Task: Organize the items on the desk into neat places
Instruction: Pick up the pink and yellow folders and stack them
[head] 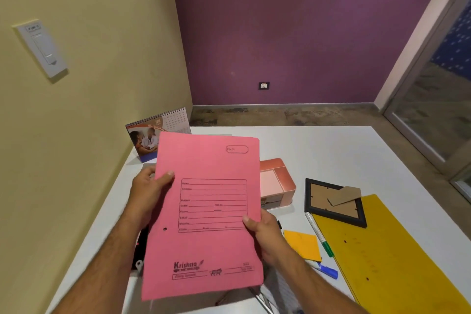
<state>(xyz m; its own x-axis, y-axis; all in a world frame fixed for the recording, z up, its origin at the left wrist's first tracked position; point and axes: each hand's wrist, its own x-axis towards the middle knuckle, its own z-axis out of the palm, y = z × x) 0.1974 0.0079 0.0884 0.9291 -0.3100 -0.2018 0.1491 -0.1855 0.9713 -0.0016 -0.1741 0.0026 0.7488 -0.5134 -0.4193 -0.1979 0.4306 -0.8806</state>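
A pink file folder (206, 211) is held up above the white surface (331, 150), its printed front facing the camera and its top tilted a little to the right. The left hand (146, 194) grips the folder's left edge, thumb pressed on the front and fingers curled behind. The right hand (265, 234) pinches the right edge lower down, thumb on the front near the printed form, fingers hidden behind the card.

Behind the folder's top left corner, a spiral desk calendar (153, 135) stands upright by the yellow wall. To the right of the folder a pink open-topped organiser box (279, 183) sits on the surface. Further right a black picture frame (335, 201) lies face down, its cardboard back and stand showing, its lower corner resting on a yellow file folder (390, 257) that lies flat. Just left of that folder lie a green-capped marker (319, 233), an orange sticky-note pad (303, 245) and a blue-capped marker (323, 269). Dark items beneath the pink folder are mostly hidden.
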